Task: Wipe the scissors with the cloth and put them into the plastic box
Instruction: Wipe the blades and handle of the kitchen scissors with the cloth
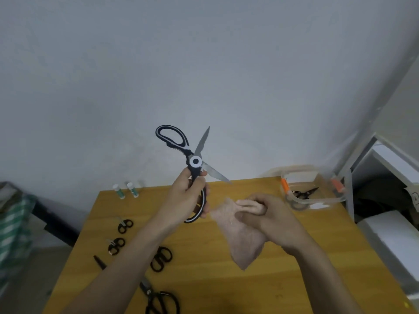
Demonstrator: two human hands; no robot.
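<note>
Black scissors (158,300) lie on yellow wooden table (294,279).

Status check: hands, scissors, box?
Left hand grips open scissors, raised. Right hand holds cloth. Box open, nothing in the way.

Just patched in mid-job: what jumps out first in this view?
The big black-and-white kitchen scissors stand out, held up mid-frame by the left hand with the blades spread open. Just right of them, the right hand grips a pale pink cloth above the yellow table. At the table's far right corner sits the clear plastic box with a small black pair already inside.
</note>
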